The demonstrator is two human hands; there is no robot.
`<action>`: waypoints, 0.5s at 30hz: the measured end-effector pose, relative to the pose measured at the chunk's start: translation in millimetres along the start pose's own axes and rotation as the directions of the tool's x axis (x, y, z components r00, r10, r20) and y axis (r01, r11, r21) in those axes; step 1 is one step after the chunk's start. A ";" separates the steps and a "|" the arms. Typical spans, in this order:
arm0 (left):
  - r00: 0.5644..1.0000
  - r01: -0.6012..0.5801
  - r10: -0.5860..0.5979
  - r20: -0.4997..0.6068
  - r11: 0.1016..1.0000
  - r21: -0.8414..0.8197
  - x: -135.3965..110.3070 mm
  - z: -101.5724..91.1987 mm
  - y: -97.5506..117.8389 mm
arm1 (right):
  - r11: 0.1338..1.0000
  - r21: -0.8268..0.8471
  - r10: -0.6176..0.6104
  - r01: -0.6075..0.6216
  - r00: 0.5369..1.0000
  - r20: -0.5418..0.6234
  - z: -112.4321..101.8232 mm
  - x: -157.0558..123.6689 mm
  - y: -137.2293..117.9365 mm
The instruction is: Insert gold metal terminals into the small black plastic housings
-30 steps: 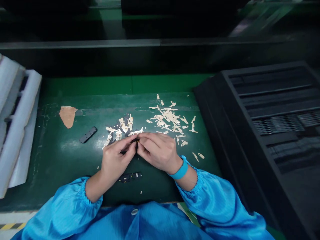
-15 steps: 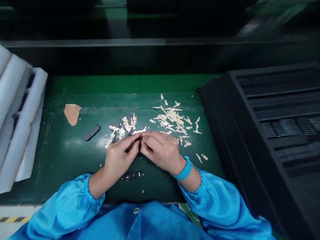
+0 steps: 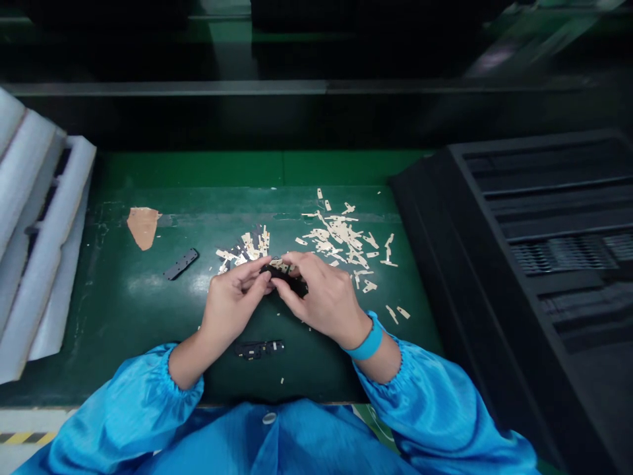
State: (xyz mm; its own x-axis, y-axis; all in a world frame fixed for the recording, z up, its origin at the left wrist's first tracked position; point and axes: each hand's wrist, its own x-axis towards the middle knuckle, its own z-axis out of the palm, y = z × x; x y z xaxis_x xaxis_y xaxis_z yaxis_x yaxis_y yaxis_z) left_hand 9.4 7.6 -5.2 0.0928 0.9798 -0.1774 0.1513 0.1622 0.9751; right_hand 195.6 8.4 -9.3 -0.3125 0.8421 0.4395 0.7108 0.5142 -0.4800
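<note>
Green, flat worktop (image 3: 123,323) below; over it, the bare left hand (image 3: 228,300) pinches one end, the bare right hand (image 3: 326,293) grips the other: slim black plastic-looking strip (image 3: 291,282) between them, long axis slanting toward the right palm.

brown scrap (image 3: 143,227), striped floor tape (image 3: 30,438)

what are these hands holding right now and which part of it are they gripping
A slim black part: the left hand pinches its left end, while the right hand holds it toward its right end.
</note>
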 end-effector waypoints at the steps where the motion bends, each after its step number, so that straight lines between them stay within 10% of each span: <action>1: 0.999 0.038 -0.038 0.009 0.996 -0.075 2.0 -0.3 0.4 | 0.999 0.033 0.021 -0.021 1.000 -0.014 0.8 -0.8 0.0; 15: 0.985 0.112 -0.144 -0.096 0.954 -0.278 5.2 1.2 0.8 | 0.797 0.484 0.391 -0.361 0.920 0.042 5.3 -0.4 -15.3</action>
State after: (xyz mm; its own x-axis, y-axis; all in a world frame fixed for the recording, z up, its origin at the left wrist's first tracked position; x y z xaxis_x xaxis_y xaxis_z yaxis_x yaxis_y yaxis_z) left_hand 11.2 12.6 -5.4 -0.0249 0.9529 -0.3023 -0.1185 0.2974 0.9474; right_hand 181.5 1.0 -6.2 -0.0362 0.9821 0.1849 0.3738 0.1849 -0.9089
